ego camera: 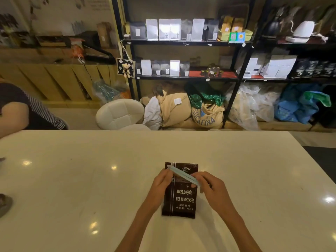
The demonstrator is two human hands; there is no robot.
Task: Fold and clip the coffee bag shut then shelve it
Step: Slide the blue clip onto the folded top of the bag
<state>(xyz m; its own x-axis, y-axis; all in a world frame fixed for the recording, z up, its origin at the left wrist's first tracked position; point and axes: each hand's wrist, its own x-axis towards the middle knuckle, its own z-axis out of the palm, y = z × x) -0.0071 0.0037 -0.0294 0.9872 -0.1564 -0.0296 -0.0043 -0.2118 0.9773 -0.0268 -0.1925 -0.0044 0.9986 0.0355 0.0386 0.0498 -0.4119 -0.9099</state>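
A dark brown coffee bag point(181, 200) printed "BAKED.COFFEE NET.WEIGHT:454g" lies flat on the white table point(91, 179), its top end pointing away from me. A long light-blue clip point(183, 175) lies slanted across the bag's upper part. My left hand point(161, 180) pinches the clip's left end at the bag's left edge. My right hand point(209, 186) grips the clip's right end at the bag's right edge. Whether the clip is closed on the bag I cannot tell.
Beyond the table stands a black shelf unit point(181, 42) with rows of white, black and gold coffee bags. Sacks and plastic bags sit on the floor under it. A white stool point(120, 113) stands near the table's far edge. Another person's arm point(27, 110) shows at the left.
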